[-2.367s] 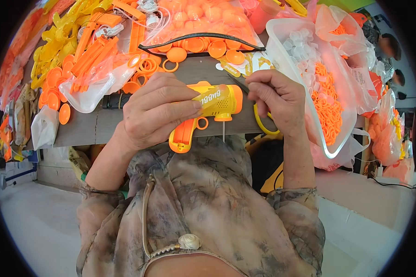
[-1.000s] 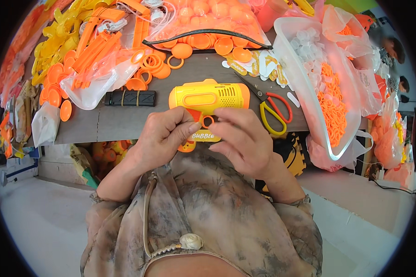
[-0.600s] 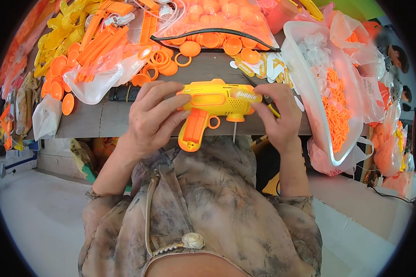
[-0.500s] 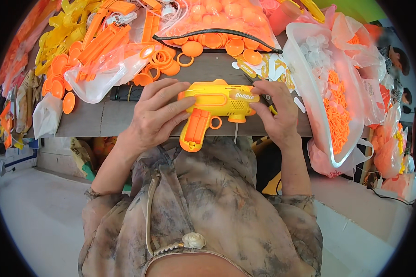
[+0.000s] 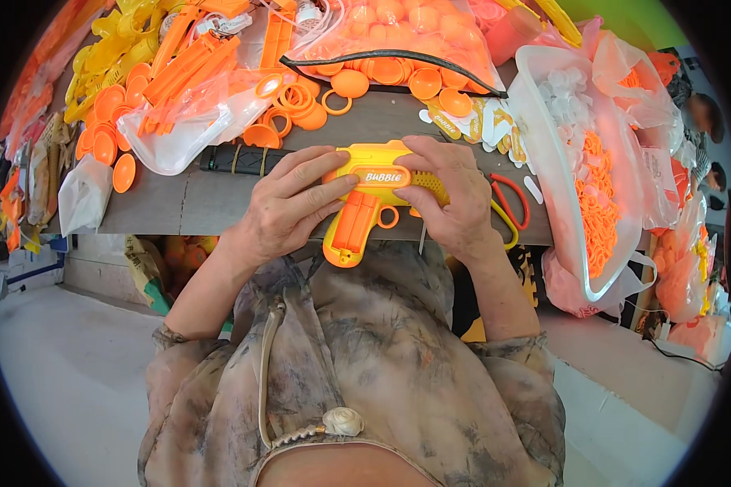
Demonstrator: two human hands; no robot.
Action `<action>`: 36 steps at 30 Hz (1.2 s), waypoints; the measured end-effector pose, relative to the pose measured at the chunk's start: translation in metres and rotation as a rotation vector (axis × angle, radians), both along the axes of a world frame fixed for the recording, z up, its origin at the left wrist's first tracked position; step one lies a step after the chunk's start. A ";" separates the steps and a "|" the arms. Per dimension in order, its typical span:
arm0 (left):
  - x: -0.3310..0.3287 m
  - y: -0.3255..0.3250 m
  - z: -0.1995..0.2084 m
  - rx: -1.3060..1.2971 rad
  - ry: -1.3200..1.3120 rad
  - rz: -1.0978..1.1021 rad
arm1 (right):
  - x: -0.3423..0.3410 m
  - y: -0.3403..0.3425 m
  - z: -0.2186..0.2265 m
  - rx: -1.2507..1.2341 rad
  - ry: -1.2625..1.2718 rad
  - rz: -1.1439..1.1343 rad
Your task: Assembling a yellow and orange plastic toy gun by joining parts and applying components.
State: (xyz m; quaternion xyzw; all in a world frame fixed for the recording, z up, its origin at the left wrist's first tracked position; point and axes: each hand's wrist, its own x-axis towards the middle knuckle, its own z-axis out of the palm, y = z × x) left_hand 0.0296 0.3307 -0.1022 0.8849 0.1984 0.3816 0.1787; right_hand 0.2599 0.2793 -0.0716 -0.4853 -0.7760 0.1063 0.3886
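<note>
A yellow toy bubble gun [image 5: 339,247] with an orange grip insert and a ring-shaped orange trigger is held up at the table's near edge, its handle pointing down. My left hand [image 5: 288,199] is closed around its rear end, fingers lying across the side. An oval orange label [image 5: 382,177] with white lettering lies over the oval recess on the gun's side. My right hand [image 5: 451,195] grips the front half, thumb below and fingers above the label's right end. The palm side and most of the front are hidden behind that hand.
Scissors [image 5: 510,213] with red and yellow handles lie right of my hand. Loose labels [image 5: 495,130] are scattered behind. A white bin [image 5: 630,243] of small orange and clear parts stands right. Orange discs [image 5: 123,173], a bag of orange caps [image 5: 439,57] and a black bar [image 5: 240,160] lie behind.
My right hand has moved left along the gun, bringing the label from the front end onto the side recess. More of the scissors now shows. My left hand keeps its hold.
</note>
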 end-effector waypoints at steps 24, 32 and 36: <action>0.004 -0.004 0.002 0.073 0.121 0.004 | -0.003 -0.019 -0.021 0.209 -0.256 -0.041; 0.004 -0.005 -0.001 0.073 0.093 0.001 | -0.003 -0.022 -0.011 0.115 -0.379 -0.031; 0.005 -0.005 -0.005 0.075 0.079 0.015 | -0.003 -0.017 -0.014 0.114 -0.365 -0.026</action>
